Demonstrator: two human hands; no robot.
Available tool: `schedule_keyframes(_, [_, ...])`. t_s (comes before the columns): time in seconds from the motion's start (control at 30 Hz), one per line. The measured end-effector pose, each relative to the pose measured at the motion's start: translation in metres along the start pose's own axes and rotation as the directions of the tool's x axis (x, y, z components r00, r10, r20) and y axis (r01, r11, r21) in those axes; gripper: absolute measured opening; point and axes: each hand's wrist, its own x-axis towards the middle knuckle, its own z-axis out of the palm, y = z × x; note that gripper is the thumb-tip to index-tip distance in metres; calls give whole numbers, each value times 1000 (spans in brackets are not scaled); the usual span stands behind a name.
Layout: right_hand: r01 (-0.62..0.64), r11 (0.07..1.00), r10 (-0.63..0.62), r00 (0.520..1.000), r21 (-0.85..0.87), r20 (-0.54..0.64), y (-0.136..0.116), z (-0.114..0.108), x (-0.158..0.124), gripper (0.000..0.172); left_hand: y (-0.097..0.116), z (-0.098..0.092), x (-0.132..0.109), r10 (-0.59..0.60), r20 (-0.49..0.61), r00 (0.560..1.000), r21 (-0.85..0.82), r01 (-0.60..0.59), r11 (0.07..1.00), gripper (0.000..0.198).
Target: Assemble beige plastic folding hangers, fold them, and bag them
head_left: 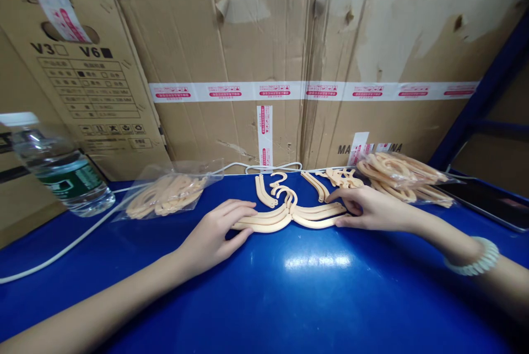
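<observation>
Hangers [281,224] lie near six o'clock in my view, on the blue table [264,299]. At seven o'clock I have the left hand [221,227] back-up, half open, fingers over their ends, thumb spread. At four, the right hand [367,208] is loosely curled, thumb at the opposite ends. Whether either grips, I can't tell.

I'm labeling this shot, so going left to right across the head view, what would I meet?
Bottle, left bag, left hand, hanger stack, right hand, dark device.
</observation>
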Motion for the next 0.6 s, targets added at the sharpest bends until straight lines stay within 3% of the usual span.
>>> schedule_keyframes(0.6, [-10, 998, 11, 1000, 57, -6, -3, 8, 2, 37, -8, -2, 3, -6, 27, 1000, -30, 7, 1000, 20])
